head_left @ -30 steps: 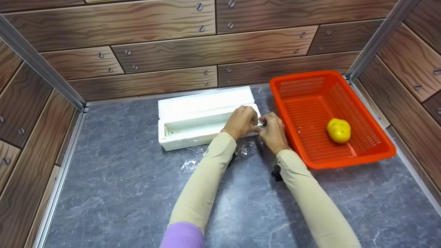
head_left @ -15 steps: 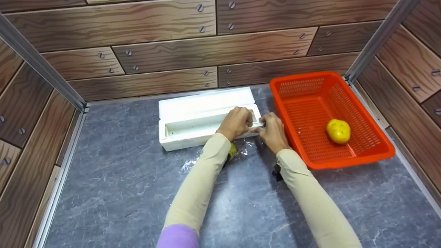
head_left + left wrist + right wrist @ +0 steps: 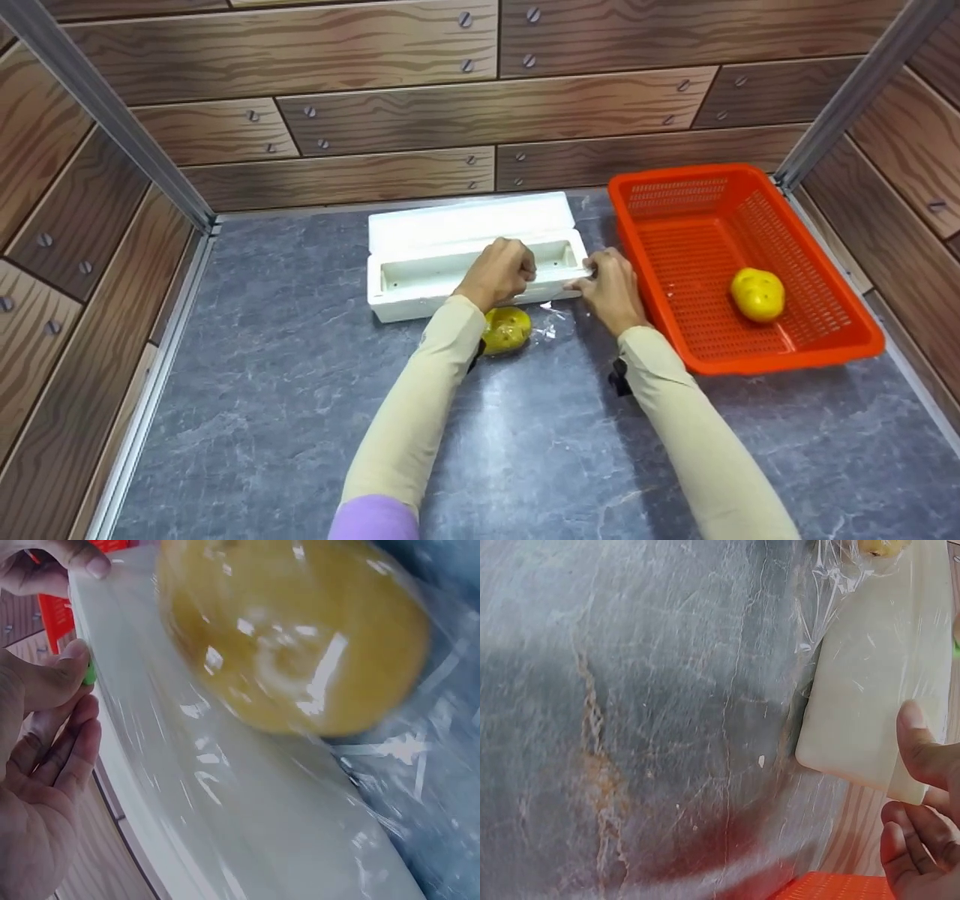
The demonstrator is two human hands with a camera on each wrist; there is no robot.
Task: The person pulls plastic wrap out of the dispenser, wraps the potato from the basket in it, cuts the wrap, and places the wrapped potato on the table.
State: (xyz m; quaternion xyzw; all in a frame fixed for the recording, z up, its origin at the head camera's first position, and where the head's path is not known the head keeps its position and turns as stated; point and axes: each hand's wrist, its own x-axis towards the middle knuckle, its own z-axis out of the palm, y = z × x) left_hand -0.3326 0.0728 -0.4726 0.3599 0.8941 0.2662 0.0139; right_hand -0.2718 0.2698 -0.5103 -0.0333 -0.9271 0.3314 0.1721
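A long white cling-film box lies with its lid tipped back and a hollow tray inside. My left hand is at the middle of its front edge, thumb and finger pinching a small green slider, best seen in the left wrist view. At the box's right end my right hand grips the corner, thumb on the front face. Clear film spreads over the front wall and over a lumpy yellow, potato-like item on the table before it, partly hidden by my left wrist.
An orange-red plastic basket stands close to my right hand, with another lumpy yellow item inside. Wood-patterned walls enclose the grey marbled table at the back and both sides.
My left hand has slid leftward along the box's front edge, away from my right hand, baring the tray's right end and the yellow item below. My right hand keeps its grip on the corner.
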